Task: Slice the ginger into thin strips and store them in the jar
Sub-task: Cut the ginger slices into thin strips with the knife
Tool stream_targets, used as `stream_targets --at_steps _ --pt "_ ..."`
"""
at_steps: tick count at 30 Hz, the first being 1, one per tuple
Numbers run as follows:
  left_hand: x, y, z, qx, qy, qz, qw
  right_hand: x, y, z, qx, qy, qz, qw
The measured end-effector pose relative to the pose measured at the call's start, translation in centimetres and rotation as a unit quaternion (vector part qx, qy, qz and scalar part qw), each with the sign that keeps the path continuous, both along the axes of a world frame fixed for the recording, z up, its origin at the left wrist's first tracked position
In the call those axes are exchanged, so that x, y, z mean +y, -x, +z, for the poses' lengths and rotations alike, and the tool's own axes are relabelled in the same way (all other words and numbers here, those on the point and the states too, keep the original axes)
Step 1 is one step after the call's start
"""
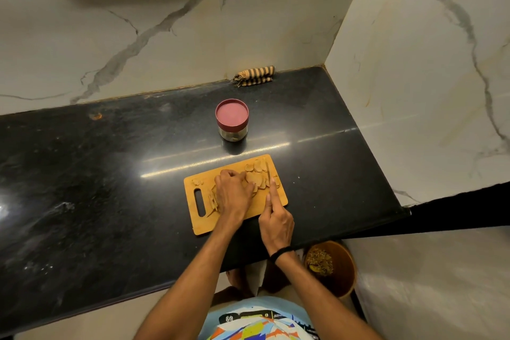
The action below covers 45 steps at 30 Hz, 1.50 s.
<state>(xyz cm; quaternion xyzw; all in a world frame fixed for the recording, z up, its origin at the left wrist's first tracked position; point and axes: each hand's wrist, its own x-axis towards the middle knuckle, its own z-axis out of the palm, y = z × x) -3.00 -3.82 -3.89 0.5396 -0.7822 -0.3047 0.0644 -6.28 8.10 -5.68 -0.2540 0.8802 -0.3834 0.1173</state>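
Ginger (255, 182): sliced flat on board (198, 225).
Left hand (233, 193): curled, pinning slices; tuck fingertips.
Right hand (276, 222): grips knife (267, 171); cut narrow, even strokes.
Jar (231, 120): lidded.

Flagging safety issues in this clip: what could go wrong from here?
1. The left hand holds the ginger slices close beside the knife in the right hand; a slip could nick that hand.
2. The jar has its lid on, so strips cannot go in until it is opened.
3. Some slices lie near the right edge of the cutting board and could get pushed onto the counter.
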Motion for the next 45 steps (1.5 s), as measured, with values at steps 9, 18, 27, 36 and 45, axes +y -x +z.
stream_targets --at_steps 9,18,27,36,45 --pt "-0.7 0.2 -0.5 0.089 -0.054 0.045 0.994 0.3 -0.4 0.1 0.002 -0.003 0.015 1.0" --pt "-0.9 -0.4 1.4 0.174 -0.105 0.104 0.974 1.0 -0.7 -0.8 -0.02 -0.068 0.074 0.995" --pt "-2.8 -2.0 0.6 0.056 -0.063 0.056 0.995 0.8 -0.7 -0.5 -0.034 -0.064 0.078 0.994" --pt "-2.6 -2.4 0.3 -0.085 0.056 -0.028 0.994 -0.1 -1.0 -0.3 -0.04 -0.055 0.095 0.993" --pt "-2.7 -2.7 0.4 -0.082 0.034 -0.068 0.994 -0.3 -1.0 -0.3 -0.022 -0.074 0.115 0.99"
